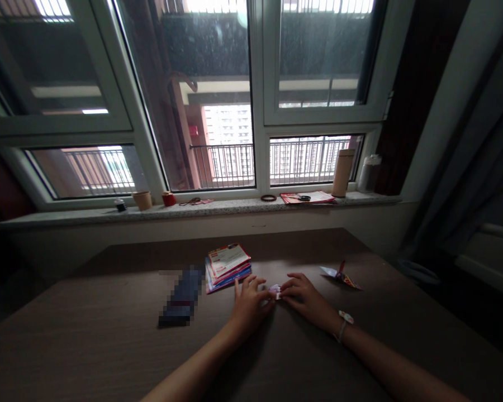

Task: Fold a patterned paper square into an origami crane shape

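Note:
Both my hands rest on a dark wooden table (pixel 109 340) and meet over a small folded piece of paper (pixel 275 290). My left hand (pixel 249 304) presses its fingertips on the paper's left side. My right hand (pixel 304 296), with a bracelet on its wrist, pinches the paper's right side with curled fingers. Most of the paper is hidden under the fingers. A stack of coloured printed sheets (pixel 227 266) lies just behind my left hand.
A folded paper figure (pixel 340 276) lies to the right of my hands. A dark blurred object (pixel 182 296) lies on the left. On the windowsill (pixel 218 208) stand small cups, a tall tumbler (pixel 343 172), a jar, scissors on papers and a ring.

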Demonstrator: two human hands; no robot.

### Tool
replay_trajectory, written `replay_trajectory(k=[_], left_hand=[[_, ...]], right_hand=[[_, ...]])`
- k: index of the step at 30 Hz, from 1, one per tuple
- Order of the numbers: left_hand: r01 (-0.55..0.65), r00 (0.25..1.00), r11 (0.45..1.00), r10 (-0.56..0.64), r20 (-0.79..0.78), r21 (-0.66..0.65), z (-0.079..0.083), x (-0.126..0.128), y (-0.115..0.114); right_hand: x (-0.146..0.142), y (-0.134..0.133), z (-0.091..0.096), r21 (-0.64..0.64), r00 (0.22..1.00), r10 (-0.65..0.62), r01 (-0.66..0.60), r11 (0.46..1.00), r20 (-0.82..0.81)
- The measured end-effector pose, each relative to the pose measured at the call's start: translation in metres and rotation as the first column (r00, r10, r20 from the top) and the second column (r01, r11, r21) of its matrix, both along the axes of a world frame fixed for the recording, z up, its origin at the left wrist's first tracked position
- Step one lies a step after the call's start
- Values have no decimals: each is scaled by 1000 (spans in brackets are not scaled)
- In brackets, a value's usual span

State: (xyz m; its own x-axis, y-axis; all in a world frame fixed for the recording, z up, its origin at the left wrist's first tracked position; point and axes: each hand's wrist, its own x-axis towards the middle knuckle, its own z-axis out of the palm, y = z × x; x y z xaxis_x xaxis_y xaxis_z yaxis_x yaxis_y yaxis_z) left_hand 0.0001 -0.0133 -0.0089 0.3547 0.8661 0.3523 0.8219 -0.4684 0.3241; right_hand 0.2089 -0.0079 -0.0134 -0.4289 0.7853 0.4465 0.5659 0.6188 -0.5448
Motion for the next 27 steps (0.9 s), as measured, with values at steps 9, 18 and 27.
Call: replay_trajectory(k=[9,18,27], left_hand=[[9,1000,1000,-9,18,-11,-2,-1,2],[6,998,999,-3,70,-41,-2,0,4],[-24,997,998,28,70,-59,2,1,3]], right_hand=[[-3,-6,8,-79,999,-23,21,997,-30],[-4,-5,9,-123,998,-56,52,991,-30],[-5,-4,7,-133,996,-88,85,987,-12]])
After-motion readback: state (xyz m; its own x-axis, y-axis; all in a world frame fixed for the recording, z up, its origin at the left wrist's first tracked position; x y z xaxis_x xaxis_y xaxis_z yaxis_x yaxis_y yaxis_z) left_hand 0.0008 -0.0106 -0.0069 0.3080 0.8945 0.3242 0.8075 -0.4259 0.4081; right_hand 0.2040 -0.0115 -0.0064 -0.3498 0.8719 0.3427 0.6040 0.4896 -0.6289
